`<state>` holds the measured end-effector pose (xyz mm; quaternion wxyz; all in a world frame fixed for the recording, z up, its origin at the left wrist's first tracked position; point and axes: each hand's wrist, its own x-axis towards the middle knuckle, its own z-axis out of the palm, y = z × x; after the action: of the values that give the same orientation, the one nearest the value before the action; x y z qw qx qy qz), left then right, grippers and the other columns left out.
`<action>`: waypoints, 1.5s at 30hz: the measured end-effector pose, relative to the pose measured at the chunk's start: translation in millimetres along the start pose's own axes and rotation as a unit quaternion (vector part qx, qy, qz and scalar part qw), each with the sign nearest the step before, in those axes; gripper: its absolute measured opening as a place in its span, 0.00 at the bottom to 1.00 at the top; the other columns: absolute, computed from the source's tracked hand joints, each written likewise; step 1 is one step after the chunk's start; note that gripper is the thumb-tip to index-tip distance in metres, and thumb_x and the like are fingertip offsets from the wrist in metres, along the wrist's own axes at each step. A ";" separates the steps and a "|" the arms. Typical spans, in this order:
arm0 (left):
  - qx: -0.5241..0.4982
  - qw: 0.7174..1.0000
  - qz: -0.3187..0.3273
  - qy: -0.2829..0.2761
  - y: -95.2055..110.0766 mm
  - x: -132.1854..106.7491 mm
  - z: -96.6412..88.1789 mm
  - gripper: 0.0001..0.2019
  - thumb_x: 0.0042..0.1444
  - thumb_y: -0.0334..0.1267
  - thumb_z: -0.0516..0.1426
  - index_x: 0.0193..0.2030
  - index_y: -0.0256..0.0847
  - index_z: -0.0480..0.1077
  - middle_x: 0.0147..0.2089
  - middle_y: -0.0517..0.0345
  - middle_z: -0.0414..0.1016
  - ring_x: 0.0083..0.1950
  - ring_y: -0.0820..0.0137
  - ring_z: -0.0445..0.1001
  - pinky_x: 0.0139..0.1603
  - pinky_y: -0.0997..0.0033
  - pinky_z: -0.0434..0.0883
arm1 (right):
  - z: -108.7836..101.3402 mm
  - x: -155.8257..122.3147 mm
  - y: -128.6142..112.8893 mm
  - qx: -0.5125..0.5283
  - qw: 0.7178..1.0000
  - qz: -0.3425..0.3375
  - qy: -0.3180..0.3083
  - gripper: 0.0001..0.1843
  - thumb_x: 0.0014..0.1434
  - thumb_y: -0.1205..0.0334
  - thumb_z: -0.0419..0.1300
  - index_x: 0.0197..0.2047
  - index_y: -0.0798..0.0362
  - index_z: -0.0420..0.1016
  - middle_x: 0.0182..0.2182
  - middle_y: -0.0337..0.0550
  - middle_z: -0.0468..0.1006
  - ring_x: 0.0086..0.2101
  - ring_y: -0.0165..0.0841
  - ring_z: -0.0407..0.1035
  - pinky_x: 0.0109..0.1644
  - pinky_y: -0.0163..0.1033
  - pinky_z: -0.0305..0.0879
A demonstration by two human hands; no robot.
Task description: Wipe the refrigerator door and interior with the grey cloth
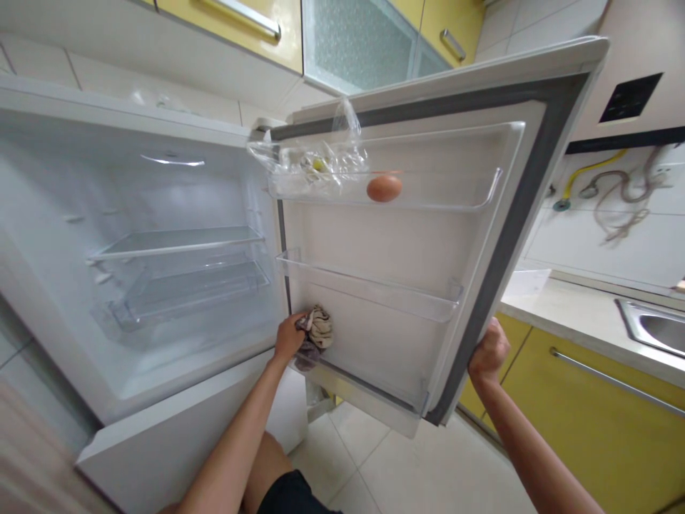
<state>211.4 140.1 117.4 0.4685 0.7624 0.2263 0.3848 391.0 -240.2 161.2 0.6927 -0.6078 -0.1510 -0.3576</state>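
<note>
My left hand (289,338) is closed around a crumpled beige and grey-brown cloth (321,328). It presses the cloth to the lower inside of the open fridge door (374,246), by the hinge side, at the bottom bin (369,389). On the far edge of that door, my right hand (489,351) grips the outer rim with its fingers wrapped round it; part of the fingers is hidden. Higher up, a brown egg (384,187) and a clear plastic bag (321,164) with something yellow-green inside sit in the top door bin (439,189). The middle door bin (369,285) holds nothing visible.
The fridge interior (176,350) stands open at left, with a glass shelf (182,241) and a clear drawer (187,289). Yellow cabinets (594,428), a counter (567,300) and a steel sink (658,328) are at right. Tiled floor (347,457) lies below the door.
</note>
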 end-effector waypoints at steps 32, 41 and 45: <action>-0.358 0.881 0.016 0.309 121.1 -110.6 -0.5 0.27 0.44 0.54 0.72 0.48 0.41 0.78 0.48 0.52 0.82 0.55 0.61 0.78 0.59 0.65 0.71 | -1.3 3.0 -1.2 -0.036 0.999 -0.028 -0.008 0.33 0.59 0.27 0.47 0.21 0.48 0.56 0.21 0.34 0.56 0.26 0.30 0.50 0.32 0.40 0.49; -0.398 0.862 -0.076 0.306 114.2 -146.4 -25.7 0.32 0.39 0.54 0.74 0.50 0.42 0.78 0.50 0.50 0.83 0.60 0.54 0.77 0.64 0.54 0.70 | -23.7 18.4 -20.2 -0.186 0.981 -0.006 -0.059 0.31 0.58 0.30 0.48 0.35 0.51 0.71 0.34 0.45 0.71 0.37 0.41 0.65 0.45 0.52 0.62; -0.411 0.832 -0.061 0.368 119.5 -152.5 -26.1 0.30 0.42 0.52 0.73 0.52 0.44 0.78 0.55 0.51 0.81 0.60 0.56 0.77 0.66 0.53 0.69 | -30.8 -13.6 -76.2 -0.092 0.992 -0.048 0.072 0.21 0.59 0.46 0.60 0.48 0.51 0.77 0.43 0.51 0.76 0.43 0.46 0.71 0.51 0.58 0.66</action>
<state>97.0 -8.2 173.4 0.6435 0.2863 0.2491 0.6648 322.8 -265.7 201.7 0.6252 -0.6335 -0.0959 -0.4455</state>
